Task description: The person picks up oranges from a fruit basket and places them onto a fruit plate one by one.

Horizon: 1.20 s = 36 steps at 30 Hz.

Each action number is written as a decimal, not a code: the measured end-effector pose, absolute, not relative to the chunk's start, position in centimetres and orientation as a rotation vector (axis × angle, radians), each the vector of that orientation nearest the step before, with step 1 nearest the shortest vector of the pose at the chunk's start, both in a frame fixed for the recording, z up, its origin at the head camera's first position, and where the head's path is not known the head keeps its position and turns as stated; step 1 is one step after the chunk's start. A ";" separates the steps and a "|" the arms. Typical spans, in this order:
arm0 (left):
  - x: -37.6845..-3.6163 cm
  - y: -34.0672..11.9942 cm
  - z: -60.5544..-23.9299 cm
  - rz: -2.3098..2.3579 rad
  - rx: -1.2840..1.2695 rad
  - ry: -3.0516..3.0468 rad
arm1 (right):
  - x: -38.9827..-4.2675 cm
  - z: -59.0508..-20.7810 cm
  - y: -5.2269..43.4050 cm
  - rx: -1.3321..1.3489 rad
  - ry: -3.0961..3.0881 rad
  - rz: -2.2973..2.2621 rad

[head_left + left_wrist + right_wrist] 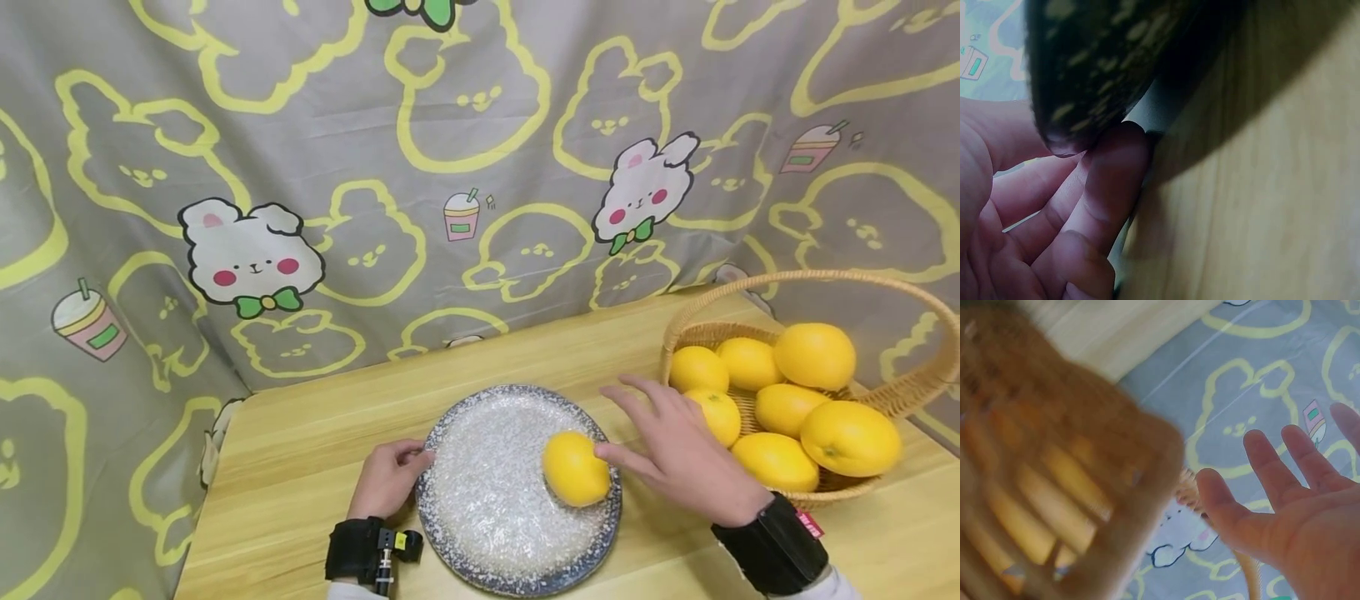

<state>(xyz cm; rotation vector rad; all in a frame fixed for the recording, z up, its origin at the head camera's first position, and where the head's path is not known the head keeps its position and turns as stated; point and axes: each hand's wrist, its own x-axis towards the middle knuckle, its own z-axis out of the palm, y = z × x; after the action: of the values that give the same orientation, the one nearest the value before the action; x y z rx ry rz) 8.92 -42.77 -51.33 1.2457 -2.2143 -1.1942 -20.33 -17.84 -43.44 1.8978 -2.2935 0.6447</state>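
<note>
From my feed, one lemon (575,468) sits on the right side of the speckled plate (487,500), which lies on the wooden table (300,450). My right hand (678,454) is spread flat with fingers straight, thumb tip just touching the lemon's right side, not gripping it. The left hand (388,477) is at the plate's left edge, fingers curled against the rim; in the left wrist view the fingertips (1116,181) are tucked under it. The wicker basket (922,383) on the right holds the other lemons (813,356), close behind my right hand. The right wrist view is mostly a blurred basket.
</note>
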 end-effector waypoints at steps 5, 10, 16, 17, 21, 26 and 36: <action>9.0 -42.8 -51.3 -1.194 1.247 -2.224 | -21.3 -42.7 -16.6 1.840 -2.286 0.640; 9.1 -42.8 -51.3 -1.193 1.252 -2.217 | -22.4 -42.4 -15.7 1.803 -2.270 0.571; 9.2 -42.7 -51.2 -1.194 1.259 -2.209 | -23.9 -42.3 -14.2 1.780 -2.255 0.521; 9.1 -42.6 -51.3 -1.197 1.258 -2.207 | -24.2 -42.3 -13.8 1.768 -2.266 0.525; 9.1 -42.6 -51.2 -1.200 1.246 -2.209 | -25.3 -42.6 -12.5 1.718 -2.304 0.522; 9.2 -42.6 -51.2 -1.200 1.245 -2.209 | -26.4 -43.0 -11.4 1.667 -2.314 0.494; 9.0 -42.5 -51.2 -1.186 1.242 -2.213 | -28.0 -42.4 -9.4 1.576 -2.322 0.414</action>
<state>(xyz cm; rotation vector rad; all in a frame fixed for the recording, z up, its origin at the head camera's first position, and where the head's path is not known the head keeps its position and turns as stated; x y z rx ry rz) 8.98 -42.49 -51.25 1.2417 -2.2131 -1.1859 -27.98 -9.40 -42.44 1.5763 -2.3224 0.4140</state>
